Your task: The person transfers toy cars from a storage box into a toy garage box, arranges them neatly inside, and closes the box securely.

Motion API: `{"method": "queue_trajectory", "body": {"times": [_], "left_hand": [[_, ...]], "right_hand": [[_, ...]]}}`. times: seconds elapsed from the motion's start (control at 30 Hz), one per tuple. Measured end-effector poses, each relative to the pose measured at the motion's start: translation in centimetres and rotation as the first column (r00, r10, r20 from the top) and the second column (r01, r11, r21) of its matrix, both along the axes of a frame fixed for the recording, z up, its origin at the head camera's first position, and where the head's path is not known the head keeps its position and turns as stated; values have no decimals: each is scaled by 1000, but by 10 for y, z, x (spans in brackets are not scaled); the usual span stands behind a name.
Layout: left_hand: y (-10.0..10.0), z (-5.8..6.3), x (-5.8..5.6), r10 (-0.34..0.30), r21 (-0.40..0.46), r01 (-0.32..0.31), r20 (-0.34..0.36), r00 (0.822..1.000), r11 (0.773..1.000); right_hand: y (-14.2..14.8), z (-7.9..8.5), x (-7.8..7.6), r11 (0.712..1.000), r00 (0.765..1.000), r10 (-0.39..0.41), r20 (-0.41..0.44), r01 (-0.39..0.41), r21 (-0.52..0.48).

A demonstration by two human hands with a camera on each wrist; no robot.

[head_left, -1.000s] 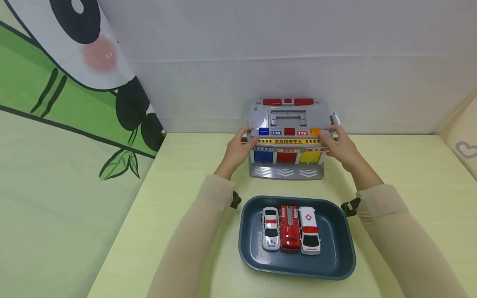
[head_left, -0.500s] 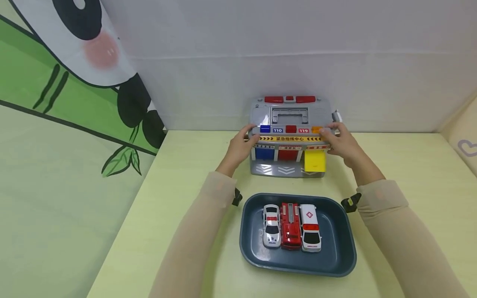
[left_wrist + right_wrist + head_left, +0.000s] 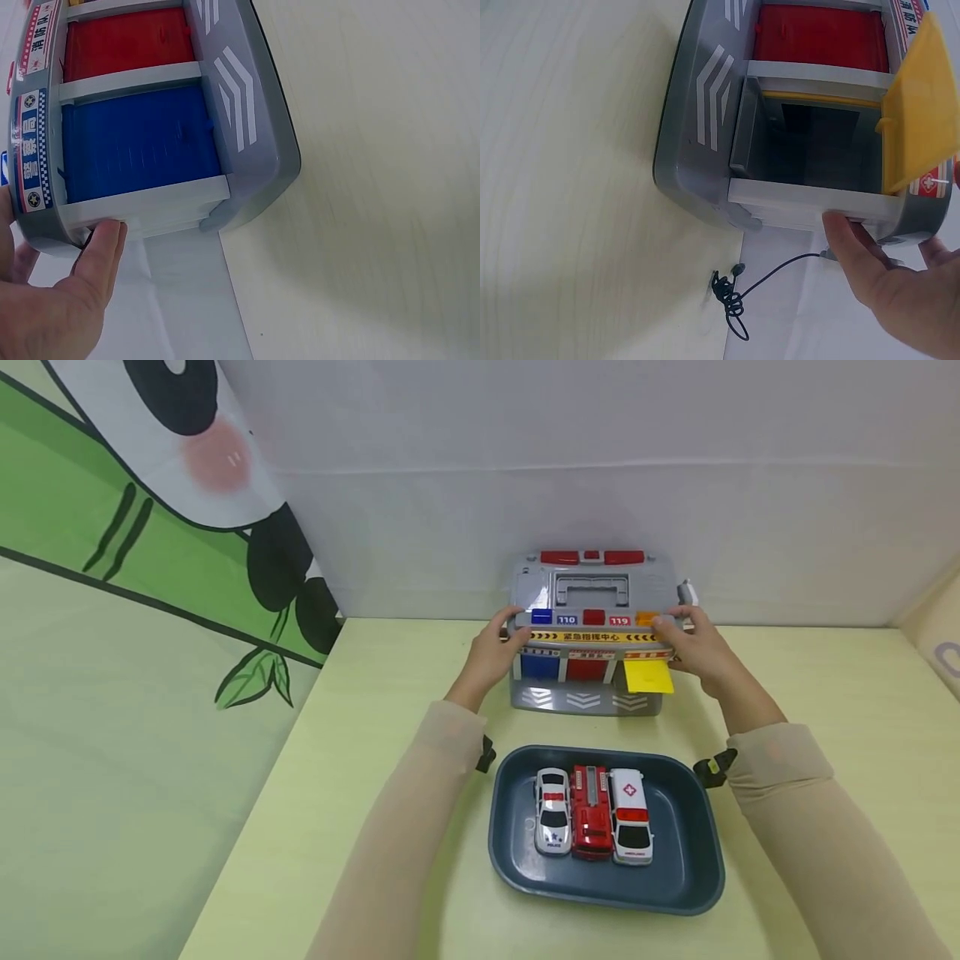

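A grey toy garage (image 3: 534, 587) stands against the back wall in the head view. My left hand (image 3: 489, 658) grips its left end, thumb on the front top edge. At the other end my right hand (image 3: 708, 662) grips the garage, with the thumb by the orange button (image 3: 647, 619). The yellow door (image 3: 921, 105) is swung up and sticks outward, and the right wrist view shows a dark hollow bay (image 3: 821, 142) behind it. The blue door (image 3: 139, 142) and the red door (image 3: 127, 43) hang down over their bays.
In front of the garage lies a dark blue tray (image 3: 682, 893) holding a police car (image 3: 553, 814), a fire truck (image 3: 592, 818) and an ambulance (image 3: 632, 814) side by side. A coiled black cord (image 3: 731, 296) trails beside the garage's right end. Behind stands a white cloth wall (image 3: 420, 535).
The yellow door, down over its bay at first, has swung outward and up. Both hands keep their grip on the garage's ends. The whole head view has shifted slightly.
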State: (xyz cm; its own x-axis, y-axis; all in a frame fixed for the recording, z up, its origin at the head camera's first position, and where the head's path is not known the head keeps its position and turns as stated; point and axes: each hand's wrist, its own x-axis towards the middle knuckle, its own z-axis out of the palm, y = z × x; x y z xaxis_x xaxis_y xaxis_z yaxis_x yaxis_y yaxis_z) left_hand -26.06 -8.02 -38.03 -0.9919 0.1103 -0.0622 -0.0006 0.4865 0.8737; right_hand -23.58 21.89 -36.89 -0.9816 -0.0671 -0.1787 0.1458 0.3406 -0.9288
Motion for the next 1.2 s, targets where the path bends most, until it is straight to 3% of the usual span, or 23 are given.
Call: {"method": "queue_trajectory", "body": {"times": [0.4,0.97,1.2], "left_hand": [[3,-1,-1,13,1,-13,-5,1000,1000],[4,1,2,27,13,-28,22,999,1000],[4,0,1,23,10,-23,17,1000,1000]], "right_hand": [[12,-5,8,991,996,91,11,-89,-96],[15,-11,30,988,987,155,-39,-154,10],[20,-9,44,976,974,216,-73,-214,32]]}}
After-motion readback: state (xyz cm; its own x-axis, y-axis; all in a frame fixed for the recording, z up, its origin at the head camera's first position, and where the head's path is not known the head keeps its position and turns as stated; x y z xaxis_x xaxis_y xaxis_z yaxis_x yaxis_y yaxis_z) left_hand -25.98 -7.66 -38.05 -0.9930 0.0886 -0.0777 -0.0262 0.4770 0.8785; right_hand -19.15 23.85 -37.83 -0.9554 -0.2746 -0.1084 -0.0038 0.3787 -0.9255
